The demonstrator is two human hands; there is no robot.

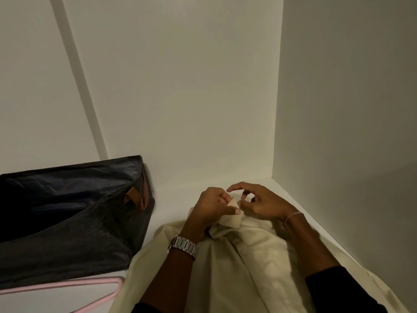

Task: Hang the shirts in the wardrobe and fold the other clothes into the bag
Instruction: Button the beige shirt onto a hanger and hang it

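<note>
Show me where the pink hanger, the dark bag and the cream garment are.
pink hanger (pixel 67 285), head view, on its long straight bar.
dark bag (pixel 67 213), head view, on its top panel.
cream garment (pixel 248 267), head view, on the cloth between the forearms.

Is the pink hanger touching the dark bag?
Cannot tell. In the head view the pink hanger lies right along the lower edge of the dark bag, with no plain gap or contact visible.

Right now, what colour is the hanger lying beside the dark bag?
Pale pink hanger, seen in the head view, the only one.
</note>
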